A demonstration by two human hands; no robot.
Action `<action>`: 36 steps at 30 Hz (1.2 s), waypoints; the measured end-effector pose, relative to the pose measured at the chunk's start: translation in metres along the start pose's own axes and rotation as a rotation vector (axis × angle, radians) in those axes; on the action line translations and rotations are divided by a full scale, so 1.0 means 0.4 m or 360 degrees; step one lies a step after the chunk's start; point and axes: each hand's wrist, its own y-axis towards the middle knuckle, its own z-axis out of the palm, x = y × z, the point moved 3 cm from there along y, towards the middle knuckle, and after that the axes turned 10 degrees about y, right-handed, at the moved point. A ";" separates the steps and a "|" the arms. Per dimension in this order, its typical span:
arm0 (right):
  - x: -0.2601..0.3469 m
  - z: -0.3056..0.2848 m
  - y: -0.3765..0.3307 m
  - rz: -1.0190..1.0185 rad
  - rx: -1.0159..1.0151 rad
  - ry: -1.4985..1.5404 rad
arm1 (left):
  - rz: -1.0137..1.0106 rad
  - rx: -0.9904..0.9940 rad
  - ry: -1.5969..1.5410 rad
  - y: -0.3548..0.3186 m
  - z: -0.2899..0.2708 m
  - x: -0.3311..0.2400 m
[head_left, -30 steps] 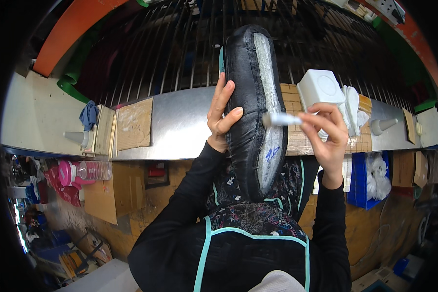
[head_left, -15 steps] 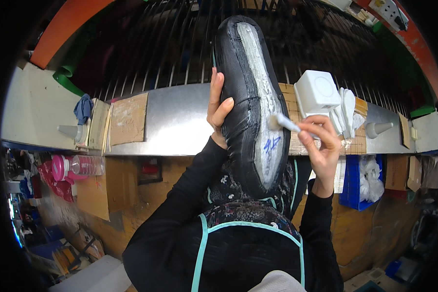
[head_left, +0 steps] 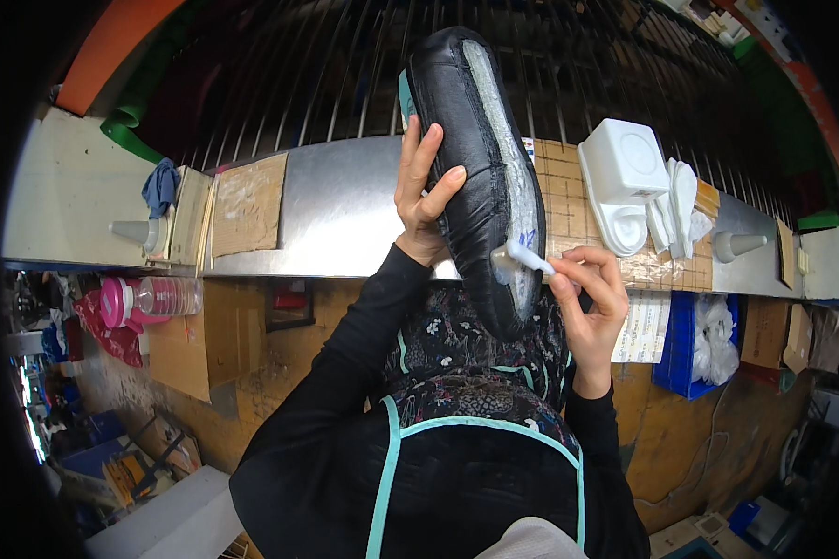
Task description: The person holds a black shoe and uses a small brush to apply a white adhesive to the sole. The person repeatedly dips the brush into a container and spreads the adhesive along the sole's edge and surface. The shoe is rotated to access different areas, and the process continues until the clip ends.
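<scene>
A black leather shoe upper [head_left: 457, 140], pulled over a last, is held up in front of me with its underside turned to the right. Along that underside runs a whitish, glue-like strip with blue pen marks. My left hand [head_left: 423, 196] grips the upper from its left side, thumb across the leather; the palm side is hidden. A bit of teal shows behind the upper near those fingertips. Between thumb and fingers of my right hand [head_left: 591, 303] is a small brush with a pale handle [head_left: 531, 259]. Its bristles touch the lower edge of the underside, where a wet whitish smear shows.
A white square tub [head_left: 625, 163] and white pads [head_left: 676, 210] stand on the bench's right part. Grey cones [head_left: 738, 246] stick up at both sides. Cardboard [head_left: 249, 207] lies at left. Behind the bench are metal bars. A blue crate [head_left: 673, 359] sits below right.
The upper has turned so its underside faces more to the right. My right hand and the brush have moved down and slightly left, from the middle of the strip to its lower edge.
</scene>
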 end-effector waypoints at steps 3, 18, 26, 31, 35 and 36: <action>-0.005 0.006 0.015 0.0044 -0.0050 -0.0019 | -0.0005 0.0043 -0.0014 -0.008 -0.004 0.005; 0.004 -0.001 0.076 -0.0281 -0.0040 -0.0348 | 0.0002 0.0180 0.0078 0.005 -0.025 0.008; -0.012 -0.015 0.079 -0.0205 0.0185 -0.0201 | -0.0023 0.0265 0.0079 0.009 -0.031 0.014; -0.006 -0.025 0.073 -0.0241 0.0259 -0.0234 | -0.0105 0.0257 0.0021 0.014 -0.024 0.013; 0.003 -0.035 0.065 -0.0241 0.0275 -0.0269 | -0.0103 0.0259 0.0038 0.018 -0.017 0.017; 0.005 -0.036 0.063 -0.0249 0.0276 -0.0279 | -0.0113 0.0267 0.0032 0.018 -0.016 0.017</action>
